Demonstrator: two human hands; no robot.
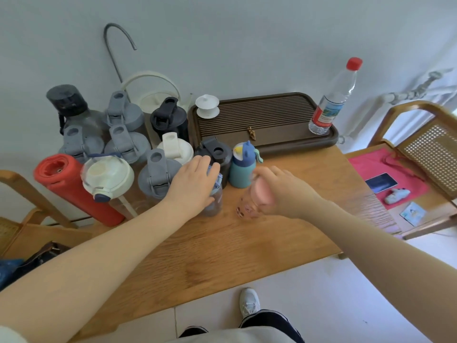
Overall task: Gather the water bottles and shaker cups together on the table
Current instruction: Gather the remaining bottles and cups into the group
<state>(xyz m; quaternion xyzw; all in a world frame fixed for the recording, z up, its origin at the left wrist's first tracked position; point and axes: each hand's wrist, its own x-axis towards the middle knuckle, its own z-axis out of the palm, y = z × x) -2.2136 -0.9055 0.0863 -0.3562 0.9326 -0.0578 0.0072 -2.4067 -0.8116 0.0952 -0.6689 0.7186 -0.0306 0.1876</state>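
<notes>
The right hand grips a pink-lidded clear bottle, motion-blurred, just right of the clear bottle whose top the left hand clasps. This looks like closing up the cluster; next, set the pink one against the teal penguin-capped bottle. A red-capped plastic bottle stands well apart on the ribbed brown tray on the wooden tabletop.

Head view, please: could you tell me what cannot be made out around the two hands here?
- Clear bottle under the left hand: its lid is hidden by the palm.
- Pink-lidded bottle in the right hand: motion-blurred, so its print is unreadable.
- Right grip: fingertips hidden behind the pink lid.
- Red-capped plastic bottle: label text too small.
</notes>
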